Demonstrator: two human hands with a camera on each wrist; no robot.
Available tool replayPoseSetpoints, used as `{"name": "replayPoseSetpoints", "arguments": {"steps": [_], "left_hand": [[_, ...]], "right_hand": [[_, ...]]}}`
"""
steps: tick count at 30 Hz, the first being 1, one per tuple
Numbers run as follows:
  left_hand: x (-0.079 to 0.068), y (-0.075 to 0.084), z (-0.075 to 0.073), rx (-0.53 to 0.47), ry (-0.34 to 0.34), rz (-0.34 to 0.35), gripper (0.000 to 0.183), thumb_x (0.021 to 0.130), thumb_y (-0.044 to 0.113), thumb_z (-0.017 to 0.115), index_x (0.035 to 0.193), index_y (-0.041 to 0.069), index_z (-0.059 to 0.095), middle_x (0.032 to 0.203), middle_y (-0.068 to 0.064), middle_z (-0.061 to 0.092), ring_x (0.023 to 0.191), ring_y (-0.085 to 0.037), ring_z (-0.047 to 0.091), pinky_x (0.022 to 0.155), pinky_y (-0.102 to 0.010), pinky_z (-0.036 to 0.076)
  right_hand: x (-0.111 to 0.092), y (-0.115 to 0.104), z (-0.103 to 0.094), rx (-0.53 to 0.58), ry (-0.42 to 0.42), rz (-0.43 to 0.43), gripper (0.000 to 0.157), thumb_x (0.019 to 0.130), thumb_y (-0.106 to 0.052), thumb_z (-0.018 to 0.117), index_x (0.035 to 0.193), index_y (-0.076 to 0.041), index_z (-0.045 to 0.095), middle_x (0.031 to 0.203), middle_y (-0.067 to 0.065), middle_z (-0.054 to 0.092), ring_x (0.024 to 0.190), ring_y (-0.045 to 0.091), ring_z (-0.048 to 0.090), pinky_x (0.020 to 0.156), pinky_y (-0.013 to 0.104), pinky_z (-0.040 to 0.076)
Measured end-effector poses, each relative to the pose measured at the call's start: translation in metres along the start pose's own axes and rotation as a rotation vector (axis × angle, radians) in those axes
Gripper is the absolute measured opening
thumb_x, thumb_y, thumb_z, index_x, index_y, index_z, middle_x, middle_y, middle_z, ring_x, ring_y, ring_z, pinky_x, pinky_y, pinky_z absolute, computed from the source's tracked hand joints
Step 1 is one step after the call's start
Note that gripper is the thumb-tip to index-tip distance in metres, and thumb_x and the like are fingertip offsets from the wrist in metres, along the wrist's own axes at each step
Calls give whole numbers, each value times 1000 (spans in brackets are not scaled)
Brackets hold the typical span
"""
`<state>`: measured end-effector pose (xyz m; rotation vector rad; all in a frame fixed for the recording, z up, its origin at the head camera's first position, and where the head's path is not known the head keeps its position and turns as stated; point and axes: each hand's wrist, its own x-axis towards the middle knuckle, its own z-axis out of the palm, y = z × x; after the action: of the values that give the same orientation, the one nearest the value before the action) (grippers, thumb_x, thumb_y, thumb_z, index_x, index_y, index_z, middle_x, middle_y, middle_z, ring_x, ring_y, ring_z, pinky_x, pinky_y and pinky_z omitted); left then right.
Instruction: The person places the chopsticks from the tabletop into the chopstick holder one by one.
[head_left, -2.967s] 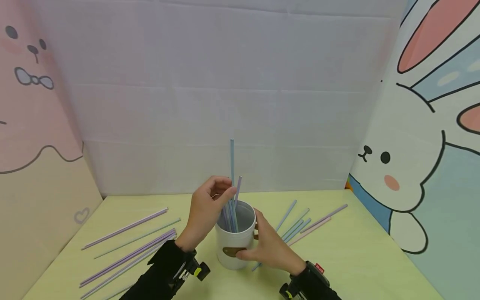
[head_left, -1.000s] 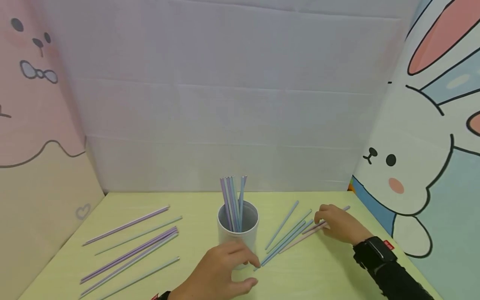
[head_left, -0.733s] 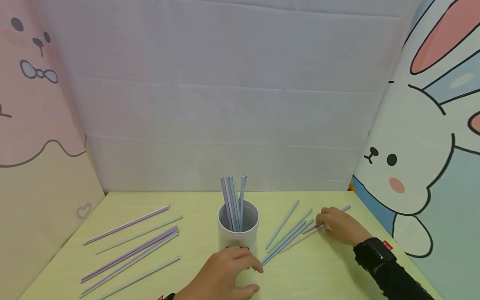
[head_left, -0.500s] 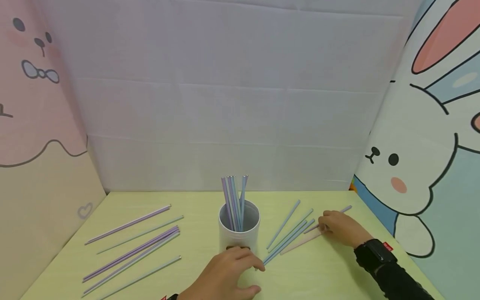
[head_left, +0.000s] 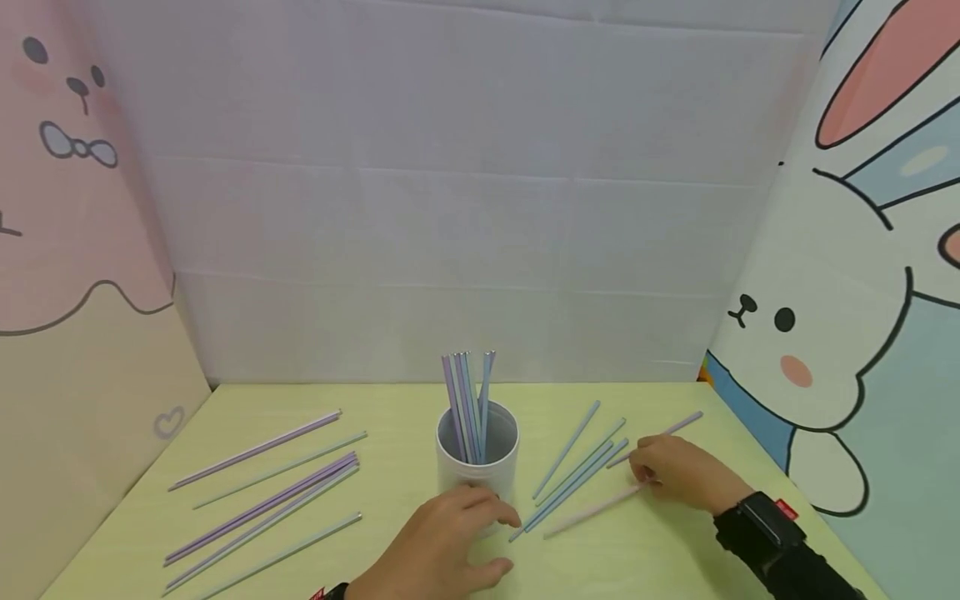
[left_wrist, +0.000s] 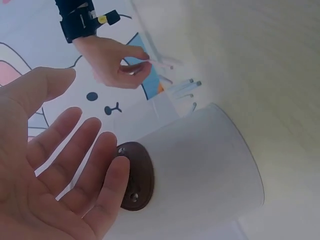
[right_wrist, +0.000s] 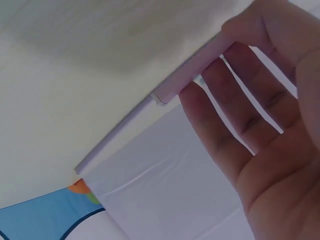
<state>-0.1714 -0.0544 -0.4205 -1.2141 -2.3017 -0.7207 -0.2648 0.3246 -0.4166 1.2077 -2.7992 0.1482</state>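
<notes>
My right hand point(head_left: 682, 471) pinches a pink straw point(head_left: 592, 512) near its far end with thumb and fingertips. The straw's near end points left and toward me, low over the table. Under the same hand lies a purple straw point(head_left: 682, 422); the right wrist view shows this purple straw point(right_wrist: 115, 130) beyond the end of the pink straw point(right_wrist: 175, 82). My left hand point(head_left: 442, 542) is held with loosely bent fingers before a white cup point(head_left: 457, 477). In the left wrist view, its fingertips are right at the cup's brown oval badge point(left_wrist: 142, 175). Several purple and blue straws point(head_left: 467, 408) stand in the cup.
Right of the cup lie several blue straws point(head_left: 573, 483) and a green straw point(head_left: 600, 442). On the left side of the pale yellow table point(head_left: 405, 450) are purple straws point(head_left: 262, 508) and green straws point(head_left: 285, 550). A white cloth point(head_left: 480, 208) hangs behind.
The left hand has left the straws in the cup and come down in front of it. The right hand has let go of the cup, moved right, and drawn the pink straw away from the purple one.
</notes>
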Motion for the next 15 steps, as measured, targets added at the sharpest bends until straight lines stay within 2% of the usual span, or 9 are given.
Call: {"name": "replayPoseSetpoints", "arguments": {"steps": [7,15], "left_hand": [[3,-2,-17,39,34,-20,36,73,31,80,105,27,62,105,18,57,95,0,52,77,-23,49],[4,-1,-34,48,25,-30,35,76,32,79,106,28,62,104,19,56,94,3,50,79,-20,48]], "right_hand": [[15,-58,-26,59,31,-62,34,73,4,70,80,-25,54,76,-10,45,67,5,40,58,23,39],[36,-119,-44,127,36,-117,29,74,-1,70,81,-26,58,76,-12,48,67,2,43,59,18,42]]}}
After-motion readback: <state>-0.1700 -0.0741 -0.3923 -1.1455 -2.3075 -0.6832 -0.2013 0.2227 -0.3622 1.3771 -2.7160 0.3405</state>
